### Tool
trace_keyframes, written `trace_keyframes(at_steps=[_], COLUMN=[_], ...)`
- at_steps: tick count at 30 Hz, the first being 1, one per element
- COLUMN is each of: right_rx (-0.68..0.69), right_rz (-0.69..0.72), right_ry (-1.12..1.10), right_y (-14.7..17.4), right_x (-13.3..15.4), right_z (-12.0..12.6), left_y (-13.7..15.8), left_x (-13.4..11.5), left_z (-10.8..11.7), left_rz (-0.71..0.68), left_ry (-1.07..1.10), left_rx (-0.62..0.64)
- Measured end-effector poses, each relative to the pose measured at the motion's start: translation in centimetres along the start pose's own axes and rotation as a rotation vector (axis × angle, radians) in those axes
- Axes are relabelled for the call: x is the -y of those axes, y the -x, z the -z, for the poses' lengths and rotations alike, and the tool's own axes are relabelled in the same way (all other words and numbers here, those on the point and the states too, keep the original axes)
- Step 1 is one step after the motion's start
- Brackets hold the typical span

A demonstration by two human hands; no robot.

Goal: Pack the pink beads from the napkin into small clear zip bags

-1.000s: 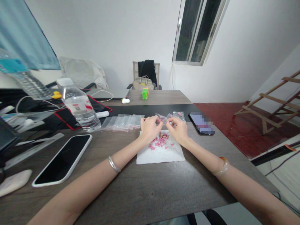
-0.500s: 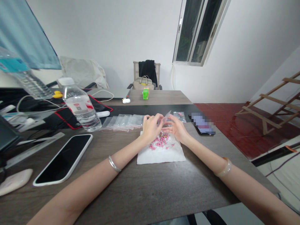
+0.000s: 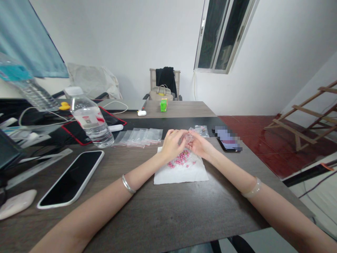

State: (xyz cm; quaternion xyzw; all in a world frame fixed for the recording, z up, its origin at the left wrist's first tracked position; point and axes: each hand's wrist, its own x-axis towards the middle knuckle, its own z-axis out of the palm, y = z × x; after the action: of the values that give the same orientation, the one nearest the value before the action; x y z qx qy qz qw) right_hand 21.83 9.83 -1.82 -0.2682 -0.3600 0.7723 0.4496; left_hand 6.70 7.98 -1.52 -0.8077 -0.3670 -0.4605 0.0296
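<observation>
Both of my hands meet above a white paper sheet (image 3: pixel 181 177) scattered with pink beads (image 3: pixel 181 160). Between them is a small clear plastic bag (image 3: pixel 187 137). My left hand (image 3: pixel 173 144) is closed on its left side, with the fingertips partly hidden. My right hand (image 3: pixel 201 144) grips the bag from the right, fingers curled. Just behind the right hand lies another clear bag (image 3: pixel 202 131) with a few beads in it. To the left of my hands, several flat clear zip bags (image 3: pixel 139 137) overlap in a row.
A water bottle (image 3: pixel 91 119) stands left of the zip bags. Nearer to me on the left lies a white-edged phone (image 3: pixel 72 179), with a mouse (image 3: pixel 17 204) beside it. Another phone (image 3: pixel 228 140) is by the right table edge. A green box (image 3: pixel 163 105) stands farther back.
My hands have drawn closer together around the bag, which has tipped lower between them. The left hand has shifted slightly right. The beads on the paper look unmoved.
</observation>
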Motion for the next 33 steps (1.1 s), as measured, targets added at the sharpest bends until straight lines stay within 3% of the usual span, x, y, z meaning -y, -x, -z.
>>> trace_keyframes(at_steps=[6, 11, 16, 20, 27, 33], right_rx=[-0.064, -0.08, -0.091, -0.119, 0.122, 0.102], right_rz=[0.071, 0.107, 0.135, 0.173, 0.214, 0.26], right_ry=[0.094, 0.208, 0.319, 0.5, 0.672, 0.727], right_y=[-0.5, -0.4, -0.3, -0.3, 0.5, 0.5], right_x=[0.4, 0.5, 0.1, -0.4, -0.6, -0.6], right_z=[1.2, 1.4, 1.1, 1.1, 0.5, 0.4], left_y=[-0.2, -0.5, -0.6, -0.6, -0.3, -0.2], left_x=[0.0, 1.3, 3.1, 3.9, 4.5, 4.6], left_z=[0.1, -0.4, -1.4, -1.5, -2.1, -2.1], left_rz=[0.12, 0.511, 0.688, 0.732, 0.758, 0.766], left_ry=[0.139, 0.5, 0.642, 0.734, 0.817, 0.834], left_rx=[0.007, 0.003, 0.08, 0.169, 0.181, 0.184])
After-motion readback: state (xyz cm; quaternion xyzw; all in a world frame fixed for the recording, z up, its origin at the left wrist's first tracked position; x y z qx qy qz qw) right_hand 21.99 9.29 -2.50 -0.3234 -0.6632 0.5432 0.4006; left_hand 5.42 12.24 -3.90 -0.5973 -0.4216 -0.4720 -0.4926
